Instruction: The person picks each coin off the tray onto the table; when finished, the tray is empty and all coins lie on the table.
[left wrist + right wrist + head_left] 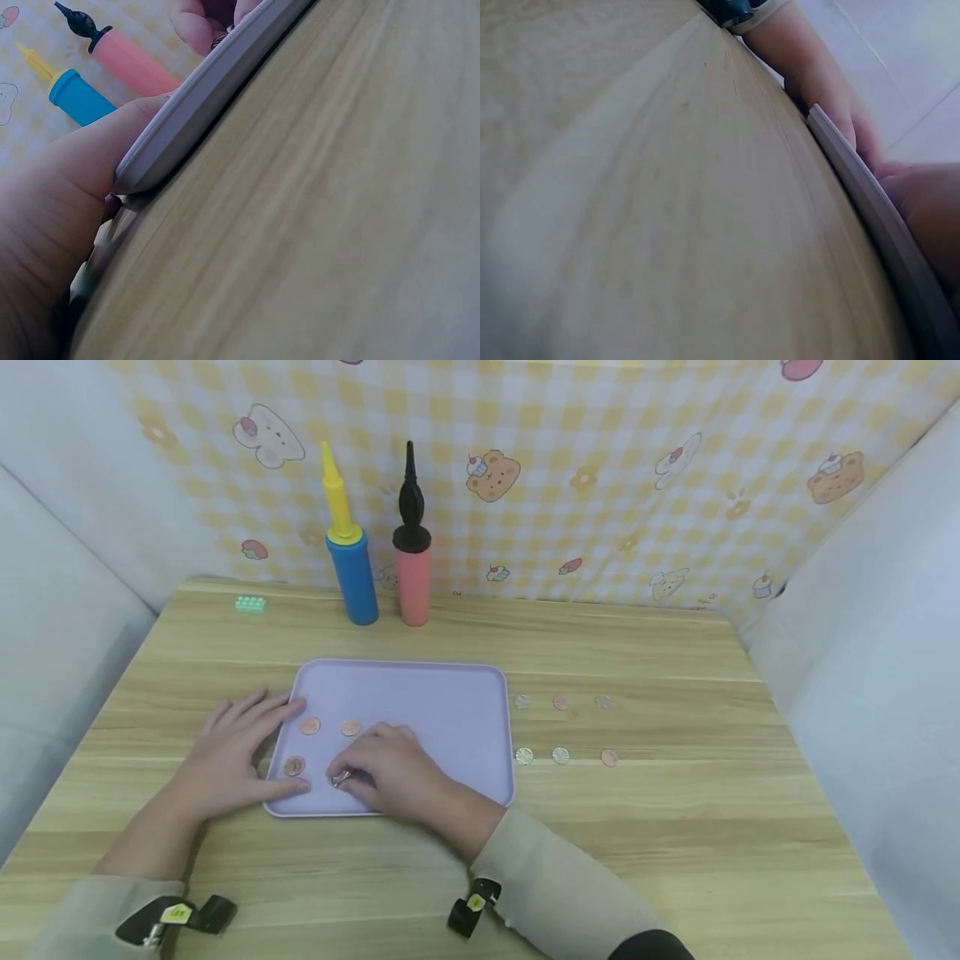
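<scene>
My right hand [401, 772] is over the front left part of a lavender tray [442, 693], its fingertips and thumb pinching a shiny silver coin [340, 778] close to the tray floor. Most of that coin is hidden by the fingers. Three copper-coloured coins lie on the tray: a back left coin [310, 725], a front left coin [294, 766] and a third coin [350, 727] just behind my right hand. My left hand [228, 764] rests at the tray's left edge with its fingers spread, thumb over the front left corner and index fingertip at the left rim.
Right of the tray, several silver and copper coins [560, 756] lie in two rows on the wooden table [675, 835]. Behind it stand a blue and yellow pump [354, 577] and a pink and black pump [413, 585]. A mint toy brick [250, 604] lies at the back left.
</scene>
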Motion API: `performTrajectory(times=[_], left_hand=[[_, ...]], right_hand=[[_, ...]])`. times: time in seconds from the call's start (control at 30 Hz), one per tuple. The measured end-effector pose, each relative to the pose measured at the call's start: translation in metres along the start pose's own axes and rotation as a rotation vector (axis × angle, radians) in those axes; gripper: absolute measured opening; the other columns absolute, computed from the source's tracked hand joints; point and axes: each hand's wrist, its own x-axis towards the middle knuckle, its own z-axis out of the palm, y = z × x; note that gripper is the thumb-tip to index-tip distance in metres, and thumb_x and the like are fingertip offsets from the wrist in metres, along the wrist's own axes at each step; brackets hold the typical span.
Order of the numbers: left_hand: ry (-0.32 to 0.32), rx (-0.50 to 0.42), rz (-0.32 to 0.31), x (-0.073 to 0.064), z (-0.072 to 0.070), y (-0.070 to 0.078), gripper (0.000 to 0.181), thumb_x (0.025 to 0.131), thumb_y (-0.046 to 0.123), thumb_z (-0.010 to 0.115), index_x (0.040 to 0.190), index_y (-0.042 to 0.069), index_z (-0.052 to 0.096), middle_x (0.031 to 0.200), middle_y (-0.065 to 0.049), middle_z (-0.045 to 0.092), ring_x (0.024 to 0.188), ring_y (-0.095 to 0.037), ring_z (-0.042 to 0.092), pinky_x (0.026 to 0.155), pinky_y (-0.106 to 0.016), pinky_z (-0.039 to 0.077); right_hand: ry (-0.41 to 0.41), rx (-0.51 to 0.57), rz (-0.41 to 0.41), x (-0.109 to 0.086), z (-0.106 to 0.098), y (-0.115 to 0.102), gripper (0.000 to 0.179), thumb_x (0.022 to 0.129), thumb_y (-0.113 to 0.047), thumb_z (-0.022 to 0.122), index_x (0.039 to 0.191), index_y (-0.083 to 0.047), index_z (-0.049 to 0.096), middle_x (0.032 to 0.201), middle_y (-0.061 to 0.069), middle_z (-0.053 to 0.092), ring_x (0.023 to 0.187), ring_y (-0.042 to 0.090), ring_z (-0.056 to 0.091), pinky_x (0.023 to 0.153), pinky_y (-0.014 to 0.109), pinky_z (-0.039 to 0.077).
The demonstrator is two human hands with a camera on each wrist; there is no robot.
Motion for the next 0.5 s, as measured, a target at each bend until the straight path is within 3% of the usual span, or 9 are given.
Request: performTrajectory(times=[0.17,0.37,0.5], left_hand=[[-0.005,0.005,-0.003,-0.0001,0.0008,0.0001,0.109,0.070,0.057,0.095,0.160,0.017,0.049,0.166,-0.016,0.044,0.154,-0.053,0.027,0.123,-0.074,0.002],[0.000,0.004,-0.001,0.0000,0.0005,-0.0002,0.109,0.069,0.056,0.096,0.161,0.017,0.049,0.165,-0.018,0.044,0.154,-0.053,0.027,0.123,-0.074,0.001],[0.003,0.009,0.006,-0.0004,0.0012,-0.0008,0.109,0.069,0.056,0.096,0.160,0.017,0.050,0.165,-0.018,0.044,0.154,-0.054,0.027,0.123,-0.074,0.001]], right_hand=[[0.059,0.016,-0.095,-0.0022,0.0017,0.0038,0.028,0.093,-0.031,0.085,0.121,-0.029,0.083,0.112,-0.016,0.076,0.115,0.005,0.059,0.099,0.019,0.040],[0.138,0.216,-0.064,-0.0011,0.0035,0.0065,0.033,0.086,-0.017,0.092,0.118,-0.016,0.084,0.109,-0.005,0.080,0.107,0.012,0.067,0.099,0.016,0.045],[0.148,0.254,-0.033,-0.0010,0.0038,0.0071,0.035,0.087,-0.014,0.091,0.121,-0.013,0.082,0.109,-0.003,0.080,0.103,0.013,0.067,0.096,0.014,0.046]])
